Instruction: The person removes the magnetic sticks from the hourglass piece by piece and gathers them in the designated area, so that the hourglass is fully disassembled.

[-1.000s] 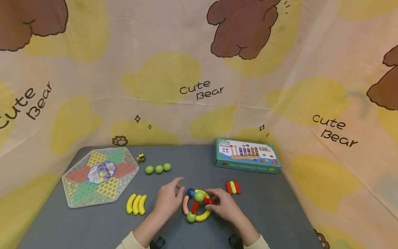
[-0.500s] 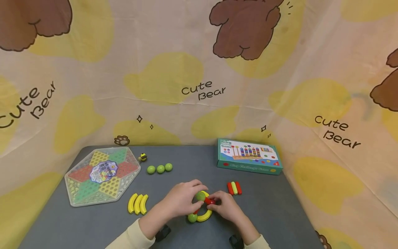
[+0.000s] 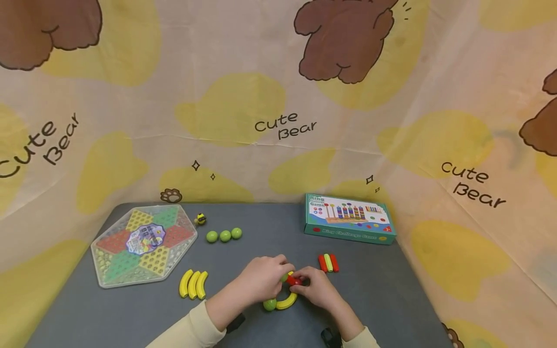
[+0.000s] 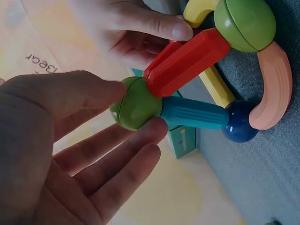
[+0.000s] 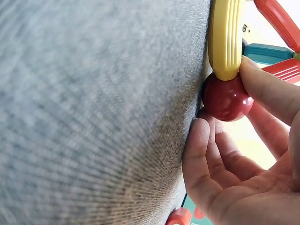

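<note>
A frame of coloured bars and balls stands between my hands. Its base holds a dark blue ball (image 4: pixel 240 122), a pink curved bar (image 4: pixel 275 86), a green ball (image 4: pixel 246 23), yellow curved bars (image 3: pixel 287 302) and a red ball (image 5: pixel 228 97). Straight red bars (image 4: pixel 190 62) and a teal bar (image 4: pixel 194 113) slope up to a raised green ball (image 4: pixel 136 104). With thumb and fingers, my left hand (image 3: pixel 262 278) pinches this raised ball. My right hand (image 3: pixel 317 288) grips the red ball low at the right side, thumb against it. In the head view, my left hand covers much of the frame.
Yellow curved bars (image 3: pixel 192 284) lie at the left, green balls (image 3: pixel 225 236) farther back. Red and yellow-green straight bars (image 3: pixel 328 263) lie right. A checkers board (image 3: pixel 145 246), a small bee figure (image 3: pixel 200 219) and a game box (image 3: pixel 350 218) occupy the table's back (image 3: pixel 265 217).
My left hand has moved right from beside the frame onto its raised green ball, and its fingers have closed there. The right hand stays at the red ball.
</note>
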Demonstrator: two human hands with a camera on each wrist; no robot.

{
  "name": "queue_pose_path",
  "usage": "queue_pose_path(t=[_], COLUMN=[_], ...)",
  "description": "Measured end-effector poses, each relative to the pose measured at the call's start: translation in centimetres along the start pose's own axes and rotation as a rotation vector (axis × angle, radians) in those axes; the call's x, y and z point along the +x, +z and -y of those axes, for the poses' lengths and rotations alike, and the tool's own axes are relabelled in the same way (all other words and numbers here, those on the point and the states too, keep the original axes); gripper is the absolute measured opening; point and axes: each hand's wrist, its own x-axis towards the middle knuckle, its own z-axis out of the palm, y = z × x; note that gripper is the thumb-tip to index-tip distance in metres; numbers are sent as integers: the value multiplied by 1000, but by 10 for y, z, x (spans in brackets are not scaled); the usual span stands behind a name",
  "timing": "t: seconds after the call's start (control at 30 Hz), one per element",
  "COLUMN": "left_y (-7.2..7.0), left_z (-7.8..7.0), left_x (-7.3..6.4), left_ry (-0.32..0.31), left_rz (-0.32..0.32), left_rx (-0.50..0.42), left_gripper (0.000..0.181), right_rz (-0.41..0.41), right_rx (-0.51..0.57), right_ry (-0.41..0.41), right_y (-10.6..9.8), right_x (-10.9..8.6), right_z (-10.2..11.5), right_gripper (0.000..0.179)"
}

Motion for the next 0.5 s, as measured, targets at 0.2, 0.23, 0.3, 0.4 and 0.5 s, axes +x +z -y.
queue_pose_path(t=[0.2,0.23,0.3,0.4,0.5], left_y=[3,4,6,11,16], left_z=[-2,-2,-3,-3,-3], left_x=[6,7,9,12,16], left_ry=[-7,-4,5,22,37], left_rz=[61,67,70,62,42], left_rx=[84,103,134,176,203], left_gripper=[33,32,30,31,31], right_rz=[4,5,5,1,0], right_rx=[4,6,6,0,-8], right_ry=[3,7,14,14,11], right_y=[0,0,1,1,1], right_x=[1,1,1,1,1], right_z=[0,0,0,0,0], right_gripper=[29,29,29,27,25])
